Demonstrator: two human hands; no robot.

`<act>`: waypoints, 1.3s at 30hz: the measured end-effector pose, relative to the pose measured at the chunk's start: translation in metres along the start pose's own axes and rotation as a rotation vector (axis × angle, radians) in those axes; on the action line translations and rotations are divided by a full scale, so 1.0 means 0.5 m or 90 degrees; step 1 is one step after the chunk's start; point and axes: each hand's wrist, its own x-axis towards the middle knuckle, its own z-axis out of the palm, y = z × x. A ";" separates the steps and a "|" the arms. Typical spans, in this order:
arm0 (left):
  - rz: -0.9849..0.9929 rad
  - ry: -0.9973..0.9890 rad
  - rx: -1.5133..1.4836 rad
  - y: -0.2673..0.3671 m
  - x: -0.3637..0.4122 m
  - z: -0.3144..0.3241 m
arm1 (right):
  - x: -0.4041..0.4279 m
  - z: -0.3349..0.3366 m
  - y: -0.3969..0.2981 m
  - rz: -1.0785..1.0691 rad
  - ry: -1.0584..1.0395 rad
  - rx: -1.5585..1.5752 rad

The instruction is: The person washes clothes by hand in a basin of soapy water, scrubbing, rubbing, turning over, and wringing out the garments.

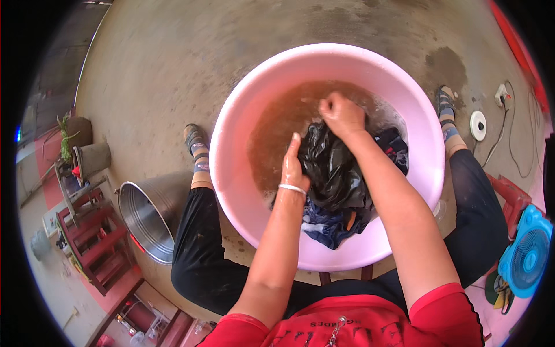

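Observation:
A wet black garment (336, 167) lies bunched in a large pink plastic basin (416, 191) between my legs. My left hand (295, 167) holds the garment's left side, thumb raised and fingers hidden by the cloth. Over its far end, my right hand (344, 115) is curled into a fist on the cloth, slightly blurred. Murky brown water (282, 126) fills the far and left part of the basin. Dark blue cloth (329, 230) with some suds lies at the near side. Another dark piece with red marks (394, 149) rests against the right wall.
A metal bucket (147, 217) lies on its side by my left leg. Dark red wooden chairs (97, 247) and a tipped pot (93, 158) are farther left. On the right are a blue fan (527, 260), a white round lid (478, 126) and a power cord (511, 143) across the concrete floor.

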 end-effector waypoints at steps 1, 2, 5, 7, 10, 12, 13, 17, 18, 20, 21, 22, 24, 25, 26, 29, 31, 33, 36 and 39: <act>0.001 0.025 0.015 0.014 0.023 0.005 | 0.000 0.006 0.050 -0.001 0.042 -0.048; 0.156 0.207 0.126 0.018 0.049 -0.013 | -0.028 0.026 0.070 -0.109 0.022 -0.088; 0.322 0.305 0.584 0.043 0.138 -0.125 | -0.092 0.063 0.063 -0.292 -0.212 -0.114; 0.328 0.358 0.512 -0.015 0.198 -0.123 | -0.064 0.076 0.102 -0.216 -0.296 -0.085; 0.255 0.411 0.331 -0.031 0.261 -0.169 | -0.065 0.085 0.013 -0.033 -0.038 0.193; 0.050 0.250 0.327 -0.053 0.229 -0.149 | -0.119 0.063 -0.043 -0.126 -0.059 0.185; 0.250 -0.112 0.006 -0.010 0.231 -0.293 | -0.135 0.028 -0.191 -0.220 -0.058 0.230; 0.162 -0.382 -0.200 -0.068 0.181 -0.112 | -0.129 0.043 -0.129 -0.238 -0.015 0.133; 0.138 -0.461 -0.265 -0.063 0.137 -0.052 | -0.110 0.044 -0.114 -0.244 0.030 0.116; 0.051 0.036 -0.025 -0.035 0.025 0.025 | -0.047 0.040 -0.104 -0.236 -0.009 0.087; -0.017 -0.021 -0.008 -0.007 0.002 0.027 | -0.012 0.027 -0.101 -0.170 -0.034 0.093; -0.017 -0.075 -0.030 0.022 -0.031 0.061 | 0.017 0.008 -0.084 -0.095 -0.048 0.066; 0.129 -0.047 -0.047 0.088 -0.024 0.027 | 0.062 -0.034 -0.042 -0.112 0.073 0.180; 0.167 -0.085 -0.086 0.128 0.007 -0.030 | 0.055 -0.041 -0.006 -0.080 0.164 0.133; 0.166 -0.115 -0.084 0.119 -0.002 -0.013 | 0.040 -0.058 0.065 0.000 0.157 0.104; 0.090 0.074 0.137 0.091 -0.017 -0.050 | -0.082 -0.092 0.130 0.170 -0.108 0.015; 0.222 0.074 0.323 0.044 0.040 -0.172 | -0.213 -0.072 0.035 0.185 -0.174 -0.033; 0.166 0.149 0.436 -0.049 0.057 -0.128 | -0.323 -0.052 0.088 -0.011 -0.046 -0.140; 0.142 0.094 0.448 -0.075 0.046 -0.143 | -0.364 -0.043 0.109 -0.013 0.017 -0.045; 0.076 0.086 0.268 -0.044 -0.039 -0.135 | -0.340 -0.110 0.132 0.209 0.113 0.256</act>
